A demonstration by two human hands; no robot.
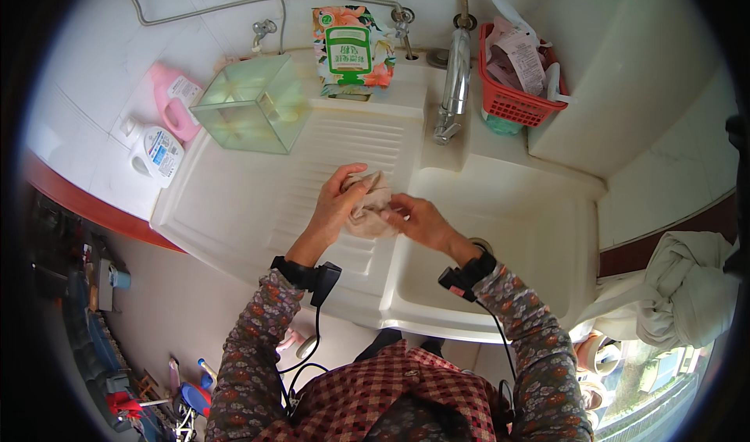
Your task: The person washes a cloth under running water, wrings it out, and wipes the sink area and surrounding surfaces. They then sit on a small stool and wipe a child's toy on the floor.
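Note:
A crumpled beige cloth (372, 216) is bunched between my two hands, above the ridged washboard part (328, 231) of a white laundry sink. My left hand (340, 205) grips the cloth from its left side, thumb across the top. On the other side, the fingers of my right hand (419, 219) pinch the cloth's right edge, over the rim between washboard and basin (510, 208). The underside of the cloth is hidden.
Behind the basin stands a chrome faucet (456, 85), with a red plastic basket (518, 99) of packets to its right. A floral detergent pouch (354, 46), a glass tank (249, 105), a pink bottle (176, 99) and a white bottle (155, 152) line the back and left. Grey-white fabric (682, 292) hangs at right.

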